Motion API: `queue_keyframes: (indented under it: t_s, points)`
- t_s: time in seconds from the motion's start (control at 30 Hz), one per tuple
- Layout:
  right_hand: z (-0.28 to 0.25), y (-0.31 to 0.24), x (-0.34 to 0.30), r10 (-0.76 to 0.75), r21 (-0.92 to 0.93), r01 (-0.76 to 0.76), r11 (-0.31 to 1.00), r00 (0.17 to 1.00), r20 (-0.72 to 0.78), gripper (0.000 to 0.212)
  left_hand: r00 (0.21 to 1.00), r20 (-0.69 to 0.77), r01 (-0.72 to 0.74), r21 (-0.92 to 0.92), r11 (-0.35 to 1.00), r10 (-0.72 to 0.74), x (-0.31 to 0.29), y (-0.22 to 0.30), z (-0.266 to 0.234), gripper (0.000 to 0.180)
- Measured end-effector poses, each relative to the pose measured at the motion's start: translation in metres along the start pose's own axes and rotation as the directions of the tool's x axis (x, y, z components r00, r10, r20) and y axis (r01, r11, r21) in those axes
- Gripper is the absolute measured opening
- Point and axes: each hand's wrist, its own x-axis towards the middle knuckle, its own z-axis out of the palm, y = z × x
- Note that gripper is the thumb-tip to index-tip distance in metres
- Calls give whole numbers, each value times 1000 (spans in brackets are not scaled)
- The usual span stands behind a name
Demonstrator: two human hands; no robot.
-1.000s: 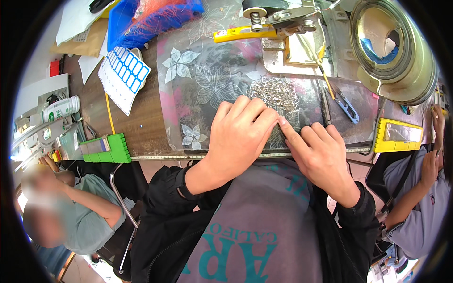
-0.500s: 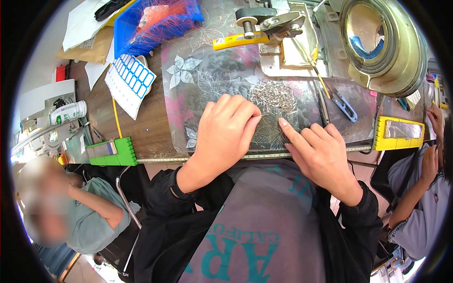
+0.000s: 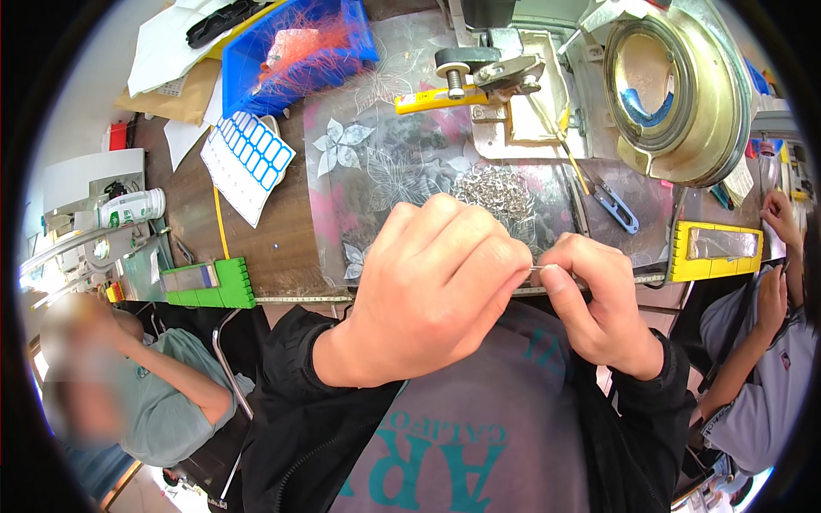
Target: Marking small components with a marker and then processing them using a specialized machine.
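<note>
Near the centre of the frame, the left hand [image 3: 432, 291] and the right hand [image 3: 603, 303] come almost together at the fingertips, with a thin, light-coloured piece [image 3: 536, 268] spanning the small gap between them. Its long axis runs roughly left to right, close to level; both ends are hidden by the fingers, so its full length and exact shape cannot be told. The left hand is closed, thumb and forefinger pinched on the left end, knuckles upward. The right hand pinches the other end between thumb and bent forefinger, the remaining fingers curled in.

A pile of small metal parts [image 3: 494, 192] lies on the worktop [image 3: 286, 227], just above the hands in the frame; the left hand's knuckles are nearer to it than the right hand. Right of the pile sits a blue-handled cutter [image 3: 616, 209], apart from both hands.
</note>
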Motion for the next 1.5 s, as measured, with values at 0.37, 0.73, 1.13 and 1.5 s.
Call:
queue_keyframes:
  t_s: [0.37, 0.73, 1.13, 1.5]
  points:
    - [0, 7, 5, 101, 192, -72, 979, 984, -147, 15, 999, 41, -37, 41, 998, 35, 25, -8, -21, 25]
    - [5, 4, 6, 197, 122, -208, 970, 975, 98, 16, 988, -148, -15, 166, 986, 40, 96, -40, -8, 23]
    - [0, 5, 4, 223, 97, -236, 967, 967, 127, 16, 979, -204, 8, -13, 1000, -11, 89, -41, -15, 7]
    - [-7, -4, 9, 197, 42, -205, 978, 969, 149, 17, 998, -67, 12, -45, 999, -15, 93, -34, -17, 2]
